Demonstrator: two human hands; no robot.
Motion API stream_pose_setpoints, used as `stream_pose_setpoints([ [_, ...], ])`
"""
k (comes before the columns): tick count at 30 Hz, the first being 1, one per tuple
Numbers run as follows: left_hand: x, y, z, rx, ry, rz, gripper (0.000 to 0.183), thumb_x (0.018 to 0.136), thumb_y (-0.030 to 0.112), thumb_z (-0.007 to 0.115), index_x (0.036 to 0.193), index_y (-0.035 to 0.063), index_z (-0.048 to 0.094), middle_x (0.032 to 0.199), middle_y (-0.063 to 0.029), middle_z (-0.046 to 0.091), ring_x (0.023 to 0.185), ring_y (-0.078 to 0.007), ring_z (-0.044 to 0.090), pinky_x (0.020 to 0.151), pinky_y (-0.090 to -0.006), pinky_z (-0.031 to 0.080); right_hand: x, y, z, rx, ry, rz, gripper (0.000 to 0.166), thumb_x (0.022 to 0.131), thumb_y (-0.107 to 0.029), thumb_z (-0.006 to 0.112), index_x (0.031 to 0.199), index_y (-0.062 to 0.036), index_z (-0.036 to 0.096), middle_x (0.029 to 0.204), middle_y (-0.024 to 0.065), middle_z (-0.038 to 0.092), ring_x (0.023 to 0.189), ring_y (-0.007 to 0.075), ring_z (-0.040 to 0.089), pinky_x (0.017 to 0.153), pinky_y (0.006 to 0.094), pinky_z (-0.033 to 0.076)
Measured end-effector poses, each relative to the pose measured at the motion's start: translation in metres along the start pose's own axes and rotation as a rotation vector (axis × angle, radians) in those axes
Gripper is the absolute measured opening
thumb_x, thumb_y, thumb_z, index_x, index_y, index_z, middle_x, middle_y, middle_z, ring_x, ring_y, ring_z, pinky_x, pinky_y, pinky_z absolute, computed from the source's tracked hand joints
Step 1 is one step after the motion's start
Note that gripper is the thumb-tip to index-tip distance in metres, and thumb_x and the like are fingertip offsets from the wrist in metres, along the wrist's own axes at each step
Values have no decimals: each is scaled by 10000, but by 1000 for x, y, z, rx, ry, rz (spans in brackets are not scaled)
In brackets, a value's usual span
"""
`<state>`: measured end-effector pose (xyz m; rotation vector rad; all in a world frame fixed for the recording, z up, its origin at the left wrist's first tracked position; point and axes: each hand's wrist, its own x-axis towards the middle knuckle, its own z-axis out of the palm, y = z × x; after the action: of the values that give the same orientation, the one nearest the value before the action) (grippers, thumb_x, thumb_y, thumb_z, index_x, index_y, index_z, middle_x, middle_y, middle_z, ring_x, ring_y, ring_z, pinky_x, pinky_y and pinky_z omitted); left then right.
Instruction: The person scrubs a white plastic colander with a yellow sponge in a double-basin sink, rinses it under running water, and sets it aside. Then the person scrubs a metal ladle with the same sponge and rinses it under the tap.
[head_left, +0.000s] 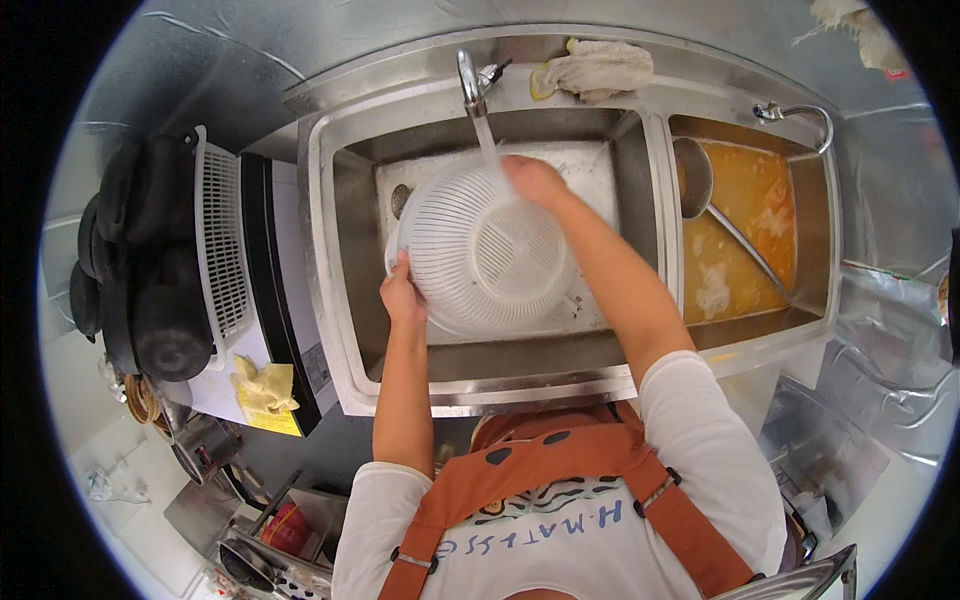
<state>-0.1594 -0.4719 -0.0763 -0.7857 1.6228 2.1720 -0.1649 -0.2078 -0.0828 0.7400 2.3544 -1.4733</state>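
A white slotted plastic colander (450, 247) is tilted over the left sink basin (630, 217), its slotted base facing up towards me. My left hand (403, 294) grips its rim on the left, thumb on the outer side. Water from the chrome faucet (471, 82) streams onto the colander's upper side. Close to that stream, my right hand (534, 180) is blurred against the colander's upper right; whether it grips or only rubs the surface cannot be made out. The colander's inside is hidden.
At right, a second basin (814, 247) holds cloudy orange water with a long-handled metal ladle (742, 244), under another faucet (810, 112). A cloth (600, 69) lies on the back ledge. Left stand a white plastic basket (223, 240), black pans (169, 300) and yellow rubber gloves (266, 384).
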Motion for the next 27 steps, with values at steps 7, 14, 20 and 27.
stream_pose_setpoints([
  [7, 8, -5, -11, -19, 42, -76, 289, 870, 200, 532, 989, -64, 528, 943, -123, 598, 821, -200, 584, 709, -312, 481, -37, -14, 6, -222, 331, 29, 464, 872, -387, 328, 1093, -37, 538, 1093, 157, 555, 1038, 299, 509, 884, 440, 381],
  [14, 3, 3, 3, -38, -54, 32, 256, 867, 202, 542, 899, -52, 556, 875, -102, 607, 745, -168, 580, 653, -290, 476, -49, -79, 18, -620, 335, -196, 403, 840, -374, 388, 1067, -87, 558, 1152, 120, 505, 1129, 290, 428, 889, 602, 287],
  [20, -2, 0, -3, 125, -112, 126, 222, 851, 191, 576, 756, -9, 572, 737, -43, 586, 635, -95, 522, 573, -233, 431, -82, -103, 65, -911, 110, -620, 368, 817, -396, 431, 1022, -144, 604, 1094, 73, 555, 1084, 246, 469, 897, 531, 310],
  [27, -10, 24, -6, -15, -69, 17, 233, 849, 205, 577, 821, -27, 574, 816, -52, 602, 716, -115, 551, 622, -239, 443, -21, 15, -43, 239, -151, 13, 585, 852, -516, 417, 1104, -7, 558, 981, 74, 615, 871, 170, 574, 793, 300, 436],
])
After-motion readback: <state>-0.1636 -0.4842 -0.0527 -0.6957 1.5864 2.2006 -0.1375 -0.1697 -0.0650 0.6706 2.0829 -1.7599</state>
